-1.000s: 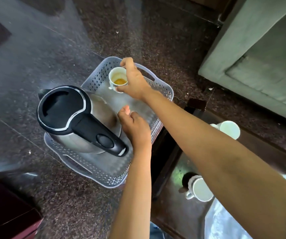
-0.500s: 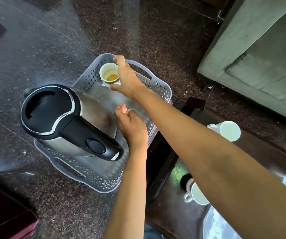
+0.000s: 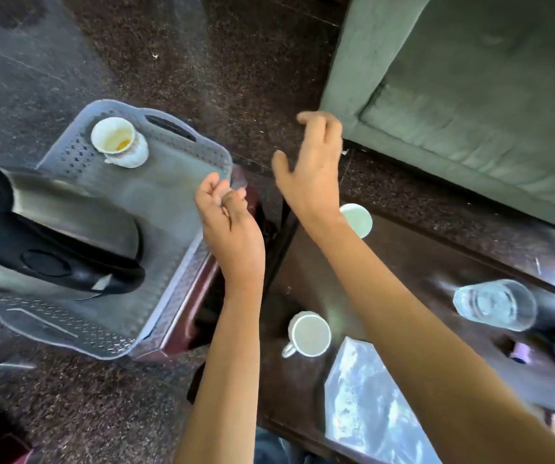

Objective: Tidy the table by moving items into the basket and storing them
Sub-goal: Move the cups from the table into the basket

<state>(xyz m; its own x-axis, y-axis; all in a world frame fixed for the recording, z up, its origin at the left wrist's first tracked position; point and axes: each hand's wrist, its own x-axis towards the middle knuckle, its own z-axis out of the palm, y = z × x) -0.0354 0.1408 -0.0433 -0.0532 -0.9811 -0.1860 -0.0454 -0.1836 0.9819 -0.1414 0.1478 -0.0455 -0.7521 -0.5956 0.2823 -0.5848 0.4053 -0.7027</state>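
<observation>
Right hand hangs spread and empty, left hand curls at the basket rim, grip indeterminate; the handled cup right of the basket appears light, brittle, best taken by its handle.

Our left hand pinches the rim of the basket, our right hand hovers empty, and a cup and kettle sit inside.

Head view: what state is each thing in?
Basket: holds kettle and used cup.
Kettle: standing in basket.
Used cup: upright in basket, yellow dregs.
Near cup: upright on table, empty.
Far cup: upright on table.
Glass: upright on table.
Left hand: fingers curled, holding nothing.
Right hand: open, empty.
</observation>
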